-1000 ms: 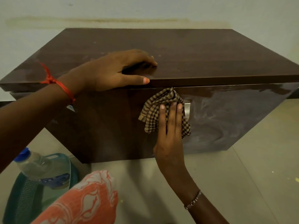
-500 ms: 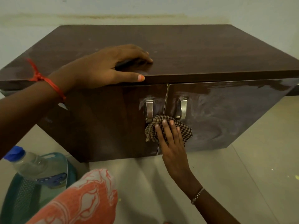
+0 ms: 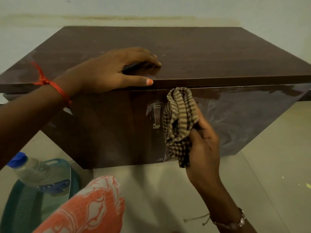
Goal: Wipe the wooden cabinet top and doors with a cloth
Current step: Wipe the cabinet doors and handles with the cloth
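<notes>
A low dark wooden cabinet [image 3: 210, 52] stands on the floor against the wall, with two doors and metal handles. My left hand [image 3: 116, 71] rests flat on the front edge of its top, thumb along the edge. My right hand [image 3: 204, 142] grips a bunched brown checked cloth [image 3: 179, 121] held against the doors' seam, covering the right handle. The left door's handle [image 3: 156, 116] shows just left of the cloth. The right door [image 3: 244, 118] carries pale smeared wipe marks.
A clear plastic bottle with a blue cap [image 3: 32, 170] lies in a teal basket [image 3: 21, 199] on the floor at lower left. My knee in orange patterned fabric [image 3: 87, 209] is in the foreground. Pale tiled floor [image 3: 260, 174] stretches to the right.
My right hand moved the cloth down below the handles, then back up over the right handle, now gripping it bunched instead of pressing it with flat fingers. My left hand stayed put.
</notes>
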